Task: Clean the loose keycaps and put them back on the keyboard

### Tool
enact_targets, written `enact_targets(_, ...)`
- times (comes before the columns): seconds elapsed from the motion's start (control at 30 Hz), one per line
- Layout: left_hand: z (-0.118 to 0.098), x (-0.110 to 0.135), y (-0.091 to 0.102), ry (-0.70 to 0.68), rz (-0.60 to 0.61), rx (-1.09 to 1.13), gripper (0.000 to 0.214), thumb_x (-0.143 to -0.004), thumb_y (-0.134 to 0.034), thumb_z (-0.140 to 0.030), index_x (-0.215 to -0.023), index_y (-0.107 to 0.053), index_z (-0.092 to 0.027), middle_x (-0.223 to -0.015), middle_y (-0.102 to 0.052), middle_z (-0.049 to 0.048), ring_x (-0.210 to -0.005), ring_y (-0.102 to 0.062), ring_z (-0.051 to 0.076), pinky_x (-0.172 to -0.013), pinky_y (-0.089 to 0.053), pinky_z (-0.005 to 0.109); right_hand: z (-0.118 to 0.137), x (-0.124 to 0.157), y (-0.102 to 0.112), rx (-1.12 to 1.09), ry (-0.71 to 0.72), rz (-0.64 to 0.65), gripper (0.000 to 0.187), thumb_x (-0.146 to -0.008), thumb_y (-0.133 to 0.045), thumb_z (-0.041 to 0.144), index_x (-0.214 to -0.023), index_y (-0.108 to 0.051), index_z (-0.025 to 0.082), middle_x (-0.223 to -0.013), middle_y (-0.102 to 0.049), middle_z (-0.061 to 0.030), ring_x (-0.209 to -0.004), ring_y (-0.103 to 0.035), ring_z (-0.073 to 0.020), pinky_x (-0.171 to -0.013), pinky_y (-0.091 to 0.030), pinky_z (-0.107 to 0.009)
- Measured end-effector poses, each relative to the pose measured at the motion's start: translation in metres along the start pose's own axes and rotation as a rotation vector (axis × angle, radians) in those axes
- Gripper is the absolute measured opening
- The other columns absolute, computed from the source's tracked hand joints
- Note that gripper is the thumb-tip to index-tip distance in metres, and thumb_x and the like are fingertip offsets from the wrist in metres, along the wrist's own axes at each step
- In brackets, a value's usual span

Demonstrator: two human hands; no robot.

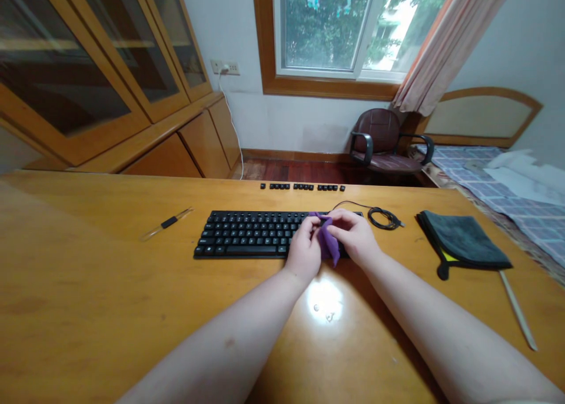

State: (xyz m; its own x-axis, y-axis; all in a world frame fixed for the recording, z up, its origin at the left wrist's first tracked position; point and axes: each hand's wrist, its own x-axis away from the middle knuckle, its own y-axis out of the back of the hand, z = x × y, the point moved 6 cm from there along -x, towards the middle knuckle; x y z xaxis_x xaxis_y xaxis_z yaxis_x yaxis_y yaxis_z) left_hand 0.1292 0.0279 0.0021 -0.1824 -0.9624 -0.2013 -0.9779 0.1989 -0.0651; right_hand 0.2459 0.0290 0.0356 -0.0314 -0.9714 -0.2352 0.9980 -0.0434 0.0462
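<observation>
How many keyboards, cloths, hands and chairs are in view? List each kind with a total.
Keyboard: 1
Cloths: 2 (purple cloth, dark grey cloth)
Hands: 2 (left hand, right hand)
Chair: 1
Total: 6

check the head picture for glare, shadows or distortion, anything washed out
Head view: white glare on the desk just below the left hand and right hand; head view: outdoor light partly washed out through the window; head view: dark shadow beside the right forearm; head view: cabinet leaning, likely wide-angle distortion.
</observation>
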Motion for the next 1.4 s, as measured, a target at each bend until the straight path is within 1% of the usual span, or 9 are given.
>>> enact_targets(0.1,-0.009,0.003,0.005,-0.116,-0.008,-0.213,0.013,-0.086,-0.046,-0.023,-0.095,-0.054,-0.019,-0.088,-0.064,0.0030,-0.081,-0.060,0.015,-0.076,-0.046,0.027,-0.008,0.001,-0.005,-0.084,-0.152,0.036,0.022,-0.057,-0.077,0.028,-0.070,-0.063,0.018,-0.063,-0.058,0.0026,-0.045,-0.047,-0.0080,-0.044,-0.039,-0.023)
enact_targets(0.27,-0.021,0.004,0.008,-0.215,-0.050,-0.478,0.016,-0.087,-0.041,-0.017,-0.092,-0.056,-0.020,-0.092,-0.063,0.0053,-0.087,-0.058,0.017,-0.079,-0.045,0.030,-0.017,-0.002,-0.004,-0.221,-0.228,0.079,0.022,-0.052,-0.079,0.024,-0.067,-0.065,0.017,-0.078,-0.060,0.0007,-0.049,-0.050,-0.0079,-0.043,-0.040,-0.022)
enact_targets(0.47,-0.025,0.005,0.005,-0.279,-0.036,-0.550,0.020,-0.086,-0.039,-0.012,-0.092,-0.056,-0.019,-0.093,-0.064,0.0051,-0.088,-0.059,0.017,-0.081,-0.046,0.029,-0.022,-0.004,-0.002,-0.353,-0.229,0.110,0.017,-0.056,-0.077,0.021,-0.059,-0.061,0.017,-0.073,-0.060,0.0013,-0.062,-0.054,-0.0107,-0.056,-0.044,-0.023)
enact_targets(0.7,-0.022,0.005,0.007,-0.296,-0.059,-0.558,0.023,-0.085,-0.039,-0.009,-0.096,-0.056,-0.018,-0.097,-0.063,0.0068,-0.093,-0.058,0.017,-0.085,-0.046,0.031,-0.032,-0.002,-0.004,-0.372,-0.318,0.063,0.023,-0.059,-0.077,0.030,-0.066,-0.058,0.018,-0.062,-0.059,0.0028,-0.053,-0.050,-0.0090,-0.052,-0.041,-0.022)
enact_targets(0.87,-0.021,0.004,0.006,-0.299,-0.055,-0.531,0.022,-0.086,-0.038,-0.011,-0.097,-0.055,-0.019,-0.096,-0.063,0.0057,-0.092,-0.058,0.016,-0.084,-0.046,0.030,-0.026,-0.002,-0.005,-0.280,-0.295,0.054,0.029,-0.055,-0.078,0.035,-0.063,-0.055,0.018,-0.063,-0.060,0.0024,-0.052,-0.050,-0.0095,-0.051,-0.040,-0.023)
enact_targets(1.0,-0.022,0.006,0.006,-0.311,-0.065,-0.472,0.019,-0.086,-0.039,-0.014,-0.097,-0.054,-0.019,-0.095,-0.062,0.0058,-0.090,-0.058,0.016,-0.082,-0.046,0.030,-0.021,-0.005,0.008,-0.148,-0.249,-0.089,0.029,-0.059,-0.074,0.038,-0.062,-0.053,0.018,-0.056,-0.053,0.0046,-0.048,-0.044,-0.0084,-0.049,-0.036,-0.022)
enact_targets(1.1,-0.023,0.009,0.004,-0.309,-0.030,-0.412,0.017,-0.087,-0.040,-0.018,-0.098,-0.053,-0.019,-0.091,-0.062,0.0051,-0.085,-0.058,0.016,-0.077,-0.046,0.029,-0.015,-0.011,0.023,-0.119,-0.106,-0.213,0.025,-0.064,-0.070,0.032,-0.062,-0.049,0.019,-0.066,-0.054,0.0028,-0.057,-0.049,-0.0100,-0.057,-0.040,-0.024)
enact_targets(1.27,-0.019,0.009,0.008,-0.204,-0.048,-0.367,0.018,-0.090,-0.036,-0.024,-0.096,-0.052,-0.019,-0.079,-0.059,0.0025,-0.073,-0.056,0.013,-0.069,-0.045,0.025,-0.006,-0.020,0.044,-0.172,0.112,-0.313,0.020,-0.063,-0.062,0.017,-0.067,-0.043,0.021,-0.078,-0.053,0.0019,-0.073,-0.057,-0.0134,-0.073,-0.045,-0.030)
enact_targets(1.4,-0.017,0.007,0.013,-0.162,-0.098,-0.342,0.021,-0.091,-0.033,-0.024,-0.094,-0.053,-0.018,-0.077,-0.056,0.0021,-0.072,-0.054,0.013,-0.069,-0.044,0.025,-0.002,-0.016,0.051,-0.102,0.136,-0.350,0.011,-0.065,-0.053,0.013,-0.067,-0.044,0.020,-0.076,-0.053,0.0019,-0.050,-0.047,-0.0077,-0.052,-0.040,-0.025)
